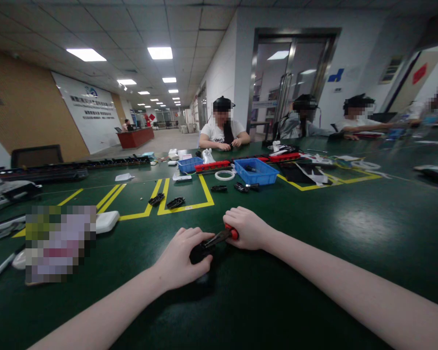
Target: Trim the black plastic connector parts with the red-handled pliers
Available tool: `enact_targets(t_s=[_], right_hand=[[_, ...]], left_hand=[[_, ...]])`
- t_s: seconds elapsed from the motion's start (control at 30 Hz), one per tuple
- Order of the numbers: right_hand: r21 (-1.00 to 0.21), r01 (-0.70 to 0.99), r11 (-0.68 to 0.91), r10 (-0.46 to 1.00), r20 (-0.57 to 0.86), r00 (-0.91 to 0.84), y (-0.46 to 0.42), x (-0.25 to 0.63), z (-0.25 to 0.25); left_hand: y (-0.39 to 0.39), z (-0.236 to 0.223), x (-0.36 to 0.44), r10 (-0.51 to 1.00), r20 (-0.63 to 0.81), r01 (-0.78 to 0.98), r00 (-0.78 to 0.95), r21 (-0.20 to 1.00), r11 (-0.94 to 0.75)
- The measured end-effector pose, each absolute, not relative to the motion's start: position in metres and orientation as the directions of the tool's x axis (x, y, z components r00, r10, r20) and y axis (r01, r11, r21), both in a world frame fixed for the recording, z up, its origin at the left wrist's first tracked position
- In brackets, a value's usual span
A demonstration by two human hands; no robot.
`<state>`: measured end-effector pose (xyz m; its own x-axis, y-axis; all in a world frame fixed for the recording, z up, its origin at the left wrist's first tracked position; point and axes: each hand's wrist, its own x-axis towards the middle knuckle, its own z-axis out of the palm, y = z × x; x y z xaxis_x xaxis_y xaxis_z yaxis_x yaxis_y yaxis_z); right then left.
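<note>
My left hand (184, 253) is closed around a small black part (201, 252), thumb and fingers on either side of it, just above the green table. Red-handled pliers (224, 236) are gripped in my right hand (246, 228), whose fingers wrap over the handles. The pliers' dark jaws point left and meet the black part; whether they are clamped on it I cannot tell. Beyond my hands lie similar black parts: one (175, 202) by the yellow tape, another (156, 199) to its left, and one (219, 188) farther back.
A blue bin (257, 177) with a dark piece inside stands ahead, a smaller blue bin (190, 165) behind it. A tape roll (225, 175) lies between. At left are a white box (107, 221) and a blurred-out flat object (60, 245). People in dark headgear sit across the table.
</note>
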<state>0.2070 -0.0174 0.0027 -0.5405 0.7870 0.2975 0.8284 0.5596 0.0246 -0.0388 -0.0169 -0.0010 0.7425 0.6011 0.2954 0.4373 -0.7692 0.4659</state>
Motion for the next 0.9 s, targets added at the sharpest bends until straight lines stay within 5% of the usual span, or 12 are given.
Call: enact_targets(t_s=[0.67,0.9], right_hand=[[0.056,0.908,0.415,0.859,0.304,-0.412,-0.019,0.205,0.005],[0.054,0.904,0.423,0.855,0.306,-0.419,-0.018,0.205,0.004]], left_hand=[[-0.008,-0.009,-0.037,0.716,0.297,0.442,0.632,0.621,-0.647],[-0.008,-0.007,-0.037,0.756,0.251,0.55,0.604,0.555,-0.624]])
